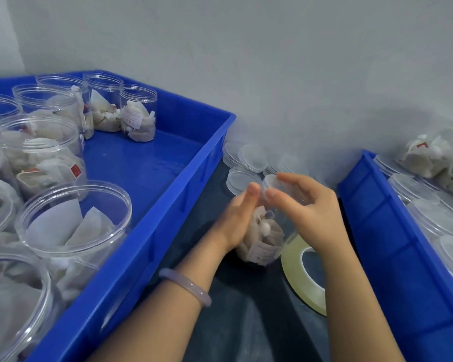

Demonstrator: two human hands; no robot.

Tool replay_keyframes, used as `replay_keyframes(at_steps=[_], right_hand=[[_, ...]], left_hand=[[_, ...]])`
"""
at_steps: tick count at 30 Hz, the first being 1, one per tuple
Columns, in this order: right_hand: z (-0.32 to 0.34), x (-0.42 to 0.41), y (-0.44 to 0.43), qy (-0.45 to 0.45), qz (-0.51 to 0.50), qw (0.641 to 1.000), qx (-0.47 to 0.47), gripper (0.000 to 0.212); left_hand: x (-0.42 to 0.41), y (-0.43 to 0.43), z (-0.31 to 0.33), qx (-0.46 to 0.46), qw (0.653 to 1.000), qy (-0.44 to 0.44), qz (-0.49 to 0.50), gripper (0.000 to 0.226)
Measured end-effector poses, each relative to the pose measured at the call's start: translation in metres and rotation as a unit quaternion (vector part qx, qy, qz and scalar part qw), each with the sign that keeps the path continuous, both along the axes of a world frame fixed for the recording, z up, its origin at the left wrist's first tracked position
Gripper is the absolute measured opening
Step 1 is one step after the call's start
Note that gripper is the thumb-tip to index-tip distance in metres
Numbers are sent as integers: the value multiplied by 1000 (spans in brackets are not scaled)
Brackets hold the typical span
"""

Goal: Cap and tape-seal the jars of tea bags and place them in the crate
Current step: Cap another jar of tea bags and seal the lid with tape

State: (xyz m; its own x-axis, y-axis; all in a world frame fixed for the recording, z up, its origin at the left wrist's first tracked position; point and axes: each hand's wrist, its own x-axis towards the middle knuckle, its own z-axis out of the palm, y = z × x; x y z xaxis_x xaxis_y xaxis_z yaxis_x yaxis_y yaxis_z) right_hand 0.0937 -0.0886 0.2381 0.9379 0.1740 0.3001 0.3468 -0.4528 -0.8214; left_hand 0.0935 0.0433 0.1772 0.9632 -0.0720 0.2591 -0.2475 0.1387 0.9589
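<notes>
A person's left hand [239, 212] steadies a clear jar of tea bags [262, 239] on the dark table [259, 322], between two blue crates, while the right hand [307, 207] pinches a clear lid [272, 182] over the jar's mouth. The jar leans, its long axis tipped away toward the far wall, so the lid likely must meet the rim squarely before twisting. A tape roll [296, 273] lies just right of the jar, under the right forearm. Spare lids [249, 158] sit beyond; the right crate [392, 231] holds capped jars.
</notes>
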Motion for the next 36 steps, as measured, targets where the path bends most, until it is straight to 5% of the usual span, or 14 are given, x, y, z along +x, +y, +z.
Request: replay_keyframes(at_steps=[2, 5, 7, 14, 16, 19, 21, 23, 25, 27, 32, 36], right_hand=[[5, 3, -10, 24, -18, 999, -30, 52], [14, 3, -21, 63, -32, 990, -120, 83], [15, 0, -20, 54, -58, 983, -163, 89], [23, -6, -15, 11, -28, 988, -148, 56], [28, -10, -16, 10, 91, 995, -40, 34], [34, -12, -22, 9, 222, 971, 85, 30], [34, -8, -24, 21, 196, 976, 97, 27], [27, -3, -18, 22, 81, 995, 52, 19], [18, 3, -8, 10, -70, 997, -21, 24], [14, 4, 0, -3, -124, 989, -81, 38], [26, 0, -20, 13, -26, 989, -148, 67], [31, -5, -32, 24, 116, 991, -60, 51]], left_hand=[[-3, 0, 5, 61, 998, -4, -35, 106], [-8, -10, 13, 228, 974, 2, 14, 107], [-8, -17, 13, 242, 970, 9, 23, 103], [-4, 9, 30, 177, 979, 19, -95, 80], [-7, 12, 28, 57, 973, 39, -219, 75], [-12, 13, 27, -95, 919, 105, -367, 103], [-11, 13, 32, -50, 936, 86, -338, 85], [-10, 4, 39, 94, 977, 43, -188, 52], [-9, -8, 40, 246, 969, 12, 11, 63], [-9, -17, 34, 292, 951, -2, 104, 84], [-4, -1, 28, 268, 963, -11, 10, 84], [-2, 6, 26, 217, 974, -5, -70, 80]])
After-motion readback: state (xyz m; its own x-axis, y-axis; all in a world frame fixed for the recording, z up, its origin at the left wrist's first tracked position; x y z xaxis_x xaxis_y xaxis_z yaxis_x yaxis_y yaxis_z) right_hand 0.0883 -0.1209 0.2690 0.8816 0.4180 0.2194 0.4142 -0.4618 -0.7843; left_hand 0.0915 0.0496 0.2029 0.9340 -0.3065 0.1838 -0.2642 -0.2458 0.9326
